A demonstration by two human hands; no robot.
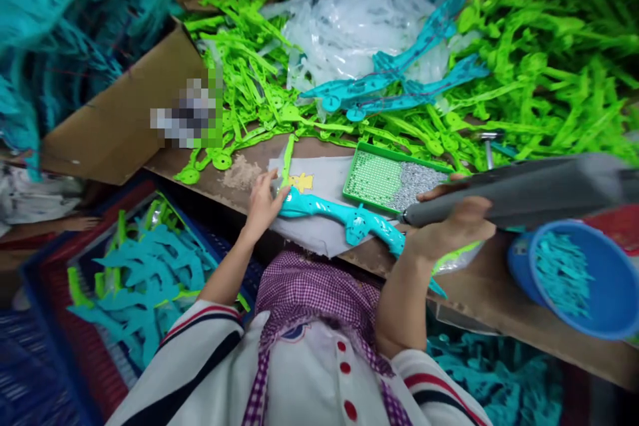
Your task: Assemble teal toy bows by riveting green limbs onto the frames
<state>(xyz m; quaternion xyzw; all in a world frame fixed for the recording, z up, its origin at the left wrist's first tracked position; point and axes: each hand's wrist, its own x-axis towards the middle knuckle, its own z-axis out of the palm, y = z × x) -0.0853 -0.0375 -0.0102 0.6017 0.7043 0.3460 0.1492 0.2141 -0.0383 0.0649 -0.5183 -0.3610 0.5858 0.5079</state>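
A curved turquoise plastic part (324,208) lies across a pale cloth at the table's front edge. My left hand (262,203) grips its left end between thumb and fingers, close to a lime-green strip (288,158). In my right hand (449,229) is a grey electric screwdriver (519,192), fingers wrapped round its blurred body. The tool's narrow tip points left, near the right half of the turquoise part; whether it touches cannot be made out. Just behind, a green tray (372,180) holds small silver screws (422,181), many standing in its holes.
Lime-green parts (549,66) and clear plastic bags (359,20) are heaped at the back. A blue bucket (524,259) of small turquoise pieces stands right, near a hammer (488,146). Below left is a crate (44,306) of parts; a cardboard box (130,106) leans above it.
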